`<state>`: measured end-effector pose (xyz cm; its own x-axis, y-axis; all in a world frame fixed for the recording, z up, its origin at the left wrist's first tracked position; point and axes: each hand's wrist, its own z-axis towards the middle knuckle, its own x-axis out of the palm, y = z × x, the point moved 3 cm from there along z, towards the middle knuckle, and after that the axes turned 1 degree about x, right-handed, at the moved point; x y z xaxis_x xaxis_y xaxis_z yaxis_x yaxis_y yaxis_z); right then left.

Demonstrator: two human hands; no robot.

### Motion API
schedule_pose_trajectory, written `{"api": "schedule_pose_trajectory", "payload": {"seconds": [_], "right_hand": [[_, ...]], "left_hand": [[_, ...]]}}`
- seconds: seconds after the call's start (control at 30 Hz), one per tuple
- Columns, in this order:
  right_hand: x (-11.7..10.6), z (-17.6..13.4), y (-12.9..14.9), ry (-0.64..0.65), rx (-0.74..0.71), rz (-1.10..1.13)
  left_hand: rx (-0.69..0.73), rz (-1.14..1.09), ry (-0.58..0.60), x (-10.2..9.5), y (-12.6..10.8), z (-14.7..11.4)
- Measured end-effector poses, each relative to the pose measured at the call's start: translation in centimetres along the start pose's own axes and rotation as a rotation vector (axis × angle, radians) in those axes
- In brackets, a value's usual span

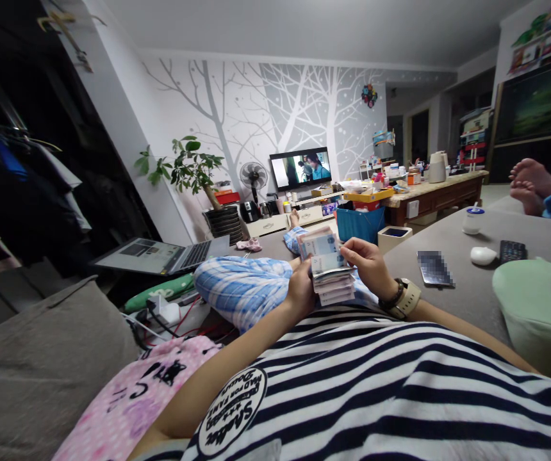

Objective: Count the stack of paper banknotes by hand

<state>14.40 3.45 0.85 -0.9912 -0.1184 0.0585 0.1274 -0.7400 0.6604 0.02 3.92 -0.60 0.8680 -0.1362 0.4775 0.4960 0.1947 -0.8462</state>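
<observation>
A thick stack of banknotes (pixel 333 275) is held in front of my striped shirt, above my crossed legs. Bluish notes lie on top, and pinkish ones show behind and below. My left hand (pixel 300 285) is closed around the stack's left side, with the thumb over its edge. At the upper right edge, my right hand (pixel 368 261) pinches the side of a bluish note between thumb and fingers. A watch (pixel 407 299) and a dark bracelet are on my right wrist.
To the right lie a phone (pixel 435 268), a white mouse (pixel 483 256), a remote (pixel 512 251) and a green neck pillow (pixel 520 294). An open laptop (pixel 164 256) and a power strip (pixel 166 310) with cables are left. Another person's feet (pixel 530 182) rest far right.
</observation>
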Motion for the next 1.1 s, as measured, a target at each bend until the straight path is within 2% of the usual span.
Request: {"api": "schedule_pose_trajectory", "payload": {"seconds": [0.47, 0.73, 0.83, 1.0, 1.1], "right_hand": [[0.0, 0.0, 0.2, -0.017, -0.006, -0.009], [0.1, -0.1, 0.4, 0.075, 0.011, 0.036], [-0.1, 0.1, 0.2, 0.018, 0.024, 0.066], [-0.8, 0.4, -0.9, -0.150, 0.069, 0.043], [-0.8, 0.6, -1.4, -0.180, 0.101, 0.041]], "left_hand": [[-0.078, -0.021, 0.079, 0.2, 0.3, -0.1], [-0.069, -0.104, 0.083, 0.7, 0.0, -0.3], [-0.066, -0.112, 0.084, 0.5, 0.0, -0.4], [-0.047, -0.100, 0.105, 0.6, -0.2, -0.7], [-0.033, -0.083, 0.107, 0.6, -0.4, -0.8]]}}
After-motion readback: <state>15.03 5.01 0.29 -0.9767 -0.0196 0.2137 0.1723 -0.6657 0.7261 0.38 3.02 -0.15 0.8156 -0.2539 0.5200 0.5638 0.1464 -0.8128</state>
